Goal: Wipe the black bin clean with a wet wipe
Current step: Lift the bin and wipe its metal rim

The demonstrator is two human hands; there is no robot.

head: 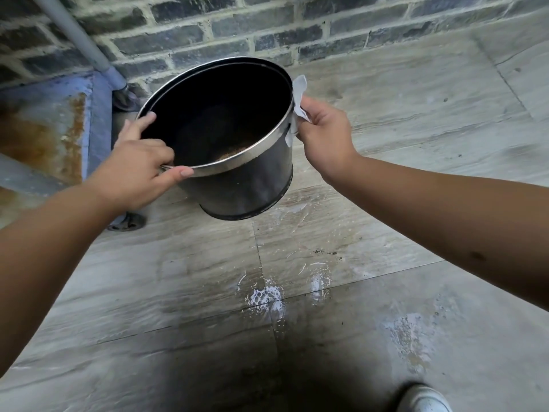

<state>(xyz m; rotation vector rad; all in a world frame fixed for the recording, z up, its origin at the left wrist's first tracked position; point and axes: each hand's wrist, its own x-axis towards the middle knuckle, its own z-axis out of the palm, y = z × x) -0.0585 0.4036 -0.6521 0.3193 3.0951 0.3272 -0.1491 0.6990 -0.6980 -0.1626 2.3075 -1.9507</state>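
Observation:
The black bin (246,185), round with a silver rim, hangs tilted above the floor with its open mouth turned toward me. Brown grit lies inside near the lower rim. My left hand (139,168) grips the rim on the left, thumb along the near edge and a finger hooked over the top. My right hand (323,129) holds a white wet wipe (298,93) pressed against the bin's outer right side near the rim. Part of the wipe sticks up above my fingers.
A grey brick wall (267,28) runs behind the bin. A grey pipe (77,37) slants down to a blue rusty metal base (59,120) at left. The tiled floor (386,203) has wet patches and white smears. A white shoe (424,399) shows at the bottom right.

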